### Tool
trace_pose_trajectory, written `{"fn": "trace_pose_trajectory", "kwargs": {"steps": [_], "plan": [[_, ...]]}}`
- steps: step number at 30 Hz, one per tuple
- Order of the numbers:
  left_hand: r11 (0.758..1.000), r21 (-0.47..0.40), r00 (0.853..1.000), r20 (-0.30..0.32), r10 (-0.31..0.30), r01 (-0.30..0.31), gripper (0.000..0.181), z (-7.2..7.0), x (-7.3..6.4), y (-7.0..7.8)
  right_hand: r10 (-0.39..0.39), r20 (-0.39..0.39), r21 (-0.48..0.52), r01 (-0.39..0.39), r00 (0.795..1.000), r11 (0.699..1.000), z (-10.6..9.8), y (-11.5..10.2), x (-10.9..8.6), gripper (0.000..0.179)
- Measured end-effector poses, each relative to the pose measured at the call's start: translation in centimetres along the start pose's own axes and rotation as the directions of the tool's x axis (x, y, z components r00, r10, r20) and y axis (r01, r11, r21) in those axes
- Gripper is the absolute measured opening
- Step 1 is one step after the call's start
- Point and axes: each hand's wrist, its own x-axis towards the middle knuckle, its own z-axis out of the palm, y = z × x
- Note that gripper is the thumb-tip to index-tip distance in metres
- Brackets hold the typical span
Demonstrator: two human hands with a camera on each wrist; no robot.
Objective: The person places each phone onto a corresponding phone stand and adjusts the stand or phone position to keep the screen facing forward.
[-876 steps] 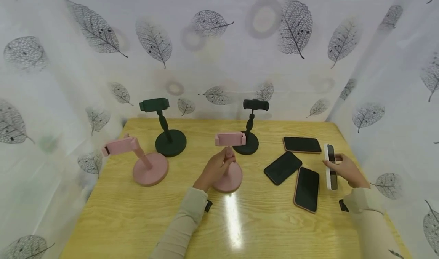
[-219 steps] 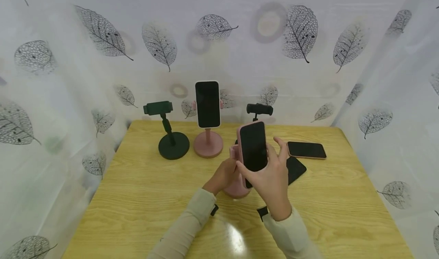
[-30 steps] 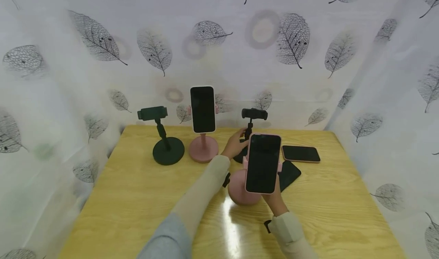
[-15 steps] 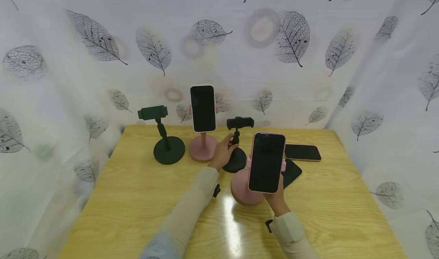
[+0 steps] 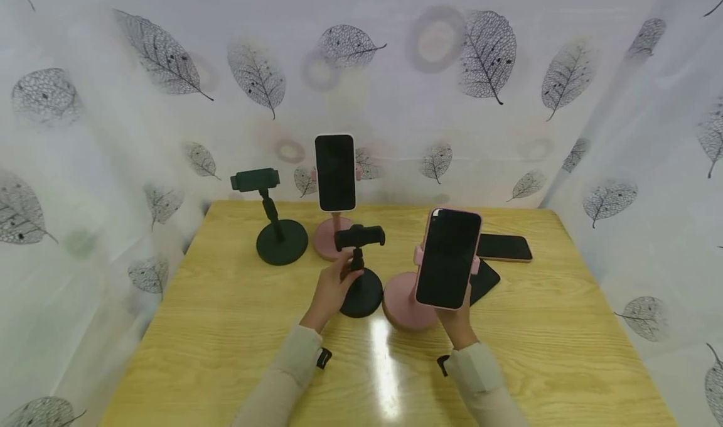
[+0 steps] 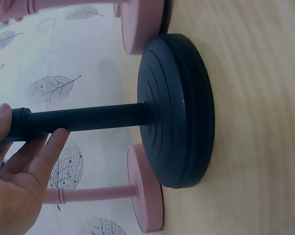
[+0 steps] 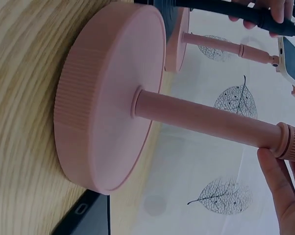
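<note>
My left hand (image 5: 330, 292) holds the stem of a black phone stand (image 5: 363, 294), fingers and thumb around it just under its clamp. In the left wrist view its round base (image 6: 177, 112) appears to stand on the table. My right hand (image 5: 456, 319) grips the upper stem of a pink phone stand (image 5: 408, 304), mostly hidden behind the phone in a pink case (image 5: 449, 257) clamped upright in it. The right wrist view shows the fingers on the ridged collar (image 7: 284, 141) of that stem. The black stand's clamp (image 5: 359, 237) bears no phone.
Behind the black stand is another pink stand (image 5: 324, 242) with a white-cased phone (image 5: 336, 172) in its clamp. A dark green stand (image 5: 281, 243) with an unfilled clamp is at back left. Two phones lie at right: one flat (image 5: 504, 247), one partly covered (image 5: 484, 282).
Before, phones were set into both pink stands. In the last second my left hand has brought the black stand leftward and nearer; the right hand has shifted the pink stand slightly right.
</note>
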Motion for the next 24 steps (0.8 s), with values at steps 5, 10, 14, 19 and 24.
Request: {"fn": "trace_pose_trajectory", "kwargs": {"steps": [5,10,14,19,24], "plan": [[0.998,-0.031,0.998,0.015,-0.053,0.054,0.036,-0.8,-1.5,0.1,-0.078,-0.132,-0.364,0.025,0.988,0.931,3.0,0.3,0.5,0.014],[0.997,-0.035,0.998,0.015,-0.066,0.067,0.036,-1.1,-2.1,0.0,-0.005,-0.219,-0.270,-0.056,0.976,0.961,2.8,0.5,2.8,0.025],[0.998,-0.033,0.998,0.015,-0.062,0.062,0.036,-0.9,-2.0,-0.1,-0.103,-0.182,-0.583,-0.023,0.978,0.812,1.5,0.7,5.6,0.012],[0.997,-0.041,0.998,0.027,-0.064,0.065,0.040,-0.4,-1.8,-0.1,-0.183,-0.143,-0.663,0.043,0.973,0.747,0.4,0.7,9.3,0.022],[0.997,-0.056,0.998,0.038,-0.058,0.060,0.043,0.0,-1.5,0.2,-0.116,-0.154,-0.448,0.036,0.981,0.893,0.1,0.7,12.4,0.015]]}}
